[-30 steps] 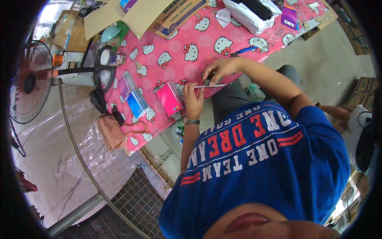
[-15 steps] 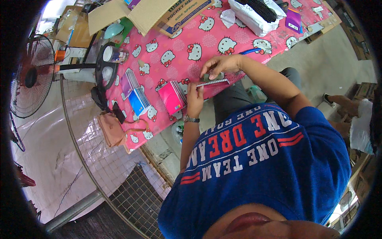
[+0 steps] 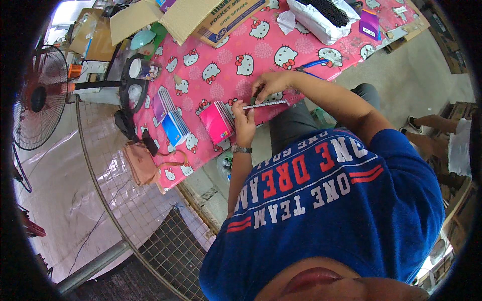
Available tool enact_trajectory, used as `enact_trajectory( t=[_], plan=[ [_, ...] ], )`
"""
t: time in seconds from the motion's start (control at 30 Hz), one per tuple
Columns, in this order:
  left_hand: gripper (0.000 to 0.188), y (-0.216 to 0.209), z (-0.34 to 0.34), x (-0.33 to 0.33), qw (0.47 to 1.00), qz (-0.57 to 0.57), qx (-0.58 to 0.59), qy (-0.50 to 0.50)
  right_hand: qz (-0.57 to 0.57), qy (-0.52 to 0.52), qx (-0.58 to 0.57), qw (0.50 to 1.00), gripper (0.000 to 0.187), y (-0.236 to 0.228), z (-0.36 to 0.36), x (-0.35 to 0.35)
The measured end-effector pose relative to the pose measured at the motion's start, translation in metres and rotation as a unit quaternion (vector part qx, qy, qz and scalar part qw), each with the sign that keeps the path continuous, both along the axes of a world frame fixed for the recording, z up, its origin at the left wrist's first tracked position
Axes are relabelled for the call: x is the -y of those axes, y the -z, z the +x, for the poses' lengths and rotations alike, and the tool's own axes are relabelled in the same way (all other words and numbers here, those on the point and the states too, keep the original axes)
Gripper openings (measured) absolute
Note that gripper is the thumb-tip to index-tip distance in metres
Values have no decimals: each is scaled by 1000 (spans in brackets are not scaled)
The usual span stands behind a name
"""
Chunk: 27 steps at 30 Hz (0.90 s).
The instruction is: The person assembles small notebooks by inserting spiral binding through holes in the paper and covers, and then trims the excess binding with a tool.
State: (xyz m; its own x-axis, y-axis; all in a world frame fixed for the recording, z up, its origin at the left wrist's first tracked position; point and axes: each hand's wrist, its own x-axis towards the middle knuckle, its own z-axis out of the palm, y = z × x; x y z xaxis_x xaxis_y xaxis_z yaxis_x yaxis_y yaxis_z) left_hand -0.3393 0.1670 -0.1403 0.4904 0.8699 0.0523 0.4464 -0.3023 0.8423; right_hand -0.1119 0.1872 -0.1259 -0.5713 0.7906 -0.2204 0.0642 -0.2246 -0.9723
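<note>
Near the table edge a small spiral notebook [image 3: 271, 104] is seen edge-on, its white coil facing up. My left hand [image 3: 244, 127] pinches the near-left end of that notebook between fingers and thumb. Over the same end, my right hand [image 3: 273, 84] is closed on a small dark object [image 3: 257, 93], mostly hidden by the fingers; its kind cannot be told. Just left of my left hand lies a stack of pink spiral notebooks [image 3: 216, 123]. Farther left are blue spiral notebooks [image 3: 174, 128] and purple ones [image 3: 161, 106].
A pink patterned cloth [image 3: 228, 65] covers the table. An open cardboard box [image 3: 206, 25] stands at the back, with a white package of black coils [image 3: 329, 20] to its right. Blue pens [image 3: 315, 63] lie near my right forearm. A fan [image 3: 39, 98] and wire mesh [image 3: 125, 200] are leftward.
My right hand has turned and drawn slightly left, so the dark object in it now shows less. The left hand's fingers have shifted a little on the notebook's end.
</note>
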Motion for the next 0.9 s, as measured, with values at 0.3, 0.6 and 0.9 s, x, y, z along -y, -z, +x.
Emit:
enact_trajectory(
  t=[0.3, 0.6, 0.9],
  plan=[
    [49, 6, -3, 0, 994, 100, -45, 4, 20, 23, 22, 999, 35, 1, -5, -3],
    [18, 7, 1, 2, 999, -26, 8, -28, 300, 343, 450, 768, 39, 15, 68, -6],
    [20, 18, 9, 12, 995, -9, 31, -94, 334, 426, 446, 713, 73, 38, 92, 91]
  ],
)
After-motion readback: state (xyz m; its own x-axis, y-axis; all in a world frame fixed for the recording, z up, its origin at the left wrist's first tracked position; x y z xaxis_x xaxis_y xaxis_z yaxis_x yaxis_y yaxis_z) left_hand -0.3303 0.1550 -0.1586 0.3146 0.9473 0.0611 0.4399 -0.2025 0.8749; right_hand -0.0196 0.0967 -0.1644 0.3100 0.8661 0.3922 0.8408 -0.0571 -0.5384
